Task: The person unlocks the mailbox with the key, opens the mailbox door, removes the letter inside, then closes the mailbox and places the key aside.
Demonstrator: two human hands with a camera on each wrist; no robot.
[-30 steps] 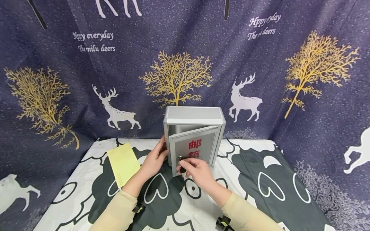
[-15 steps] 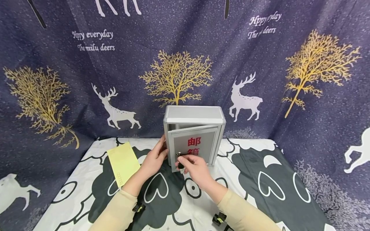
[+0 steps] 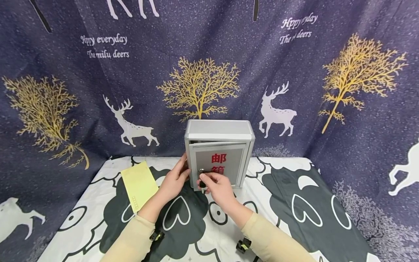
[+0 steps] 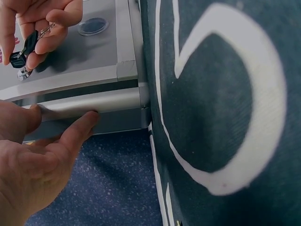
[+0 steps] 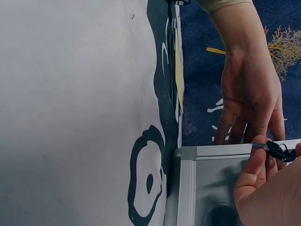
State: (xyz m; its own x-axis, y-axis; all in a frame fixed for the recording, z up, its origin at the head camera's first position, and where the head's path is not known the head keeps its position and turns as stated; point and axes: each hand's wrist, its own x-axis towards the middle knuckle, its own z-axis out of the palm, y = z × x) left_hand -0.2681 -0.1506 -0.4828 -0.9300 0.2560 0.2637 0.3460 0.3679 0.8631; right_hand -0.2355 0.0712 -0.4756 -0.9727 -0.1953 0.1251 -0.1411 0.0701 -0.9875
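Note:
A grey metal mailbox [image 3: 220, 128] with red characters stands upright on the patterned cloth. Its front door [image 3: 234, 160] is ajar, with a narrow dark gap along the top and left edge. My right hand [image 3: 220, 189] pinches a black-headed key [image 4: 31, 42] at the lock [image 4: 23, 73] on the door's left side. From a small ring hangs a second key beside it. My left hand [image 3: 173, 182] rests against the mailbox's left side, fingers fairly straight and thumb near the front edge.
To the left of the mailbox lies a yellow envelope [image 3: 139, 185], partly behind the left forearm. A black-and-white cartoon cloth [image 3: 294, 203] covers the table. Behind hangs a dark blue curtain [image 3: 209, 32] with deer and golden trees.
The mailbox door has swung inward from wider open to nearly closed, the right hand moving slightly left and away with the key. The left hand stays at the mailbox's side.

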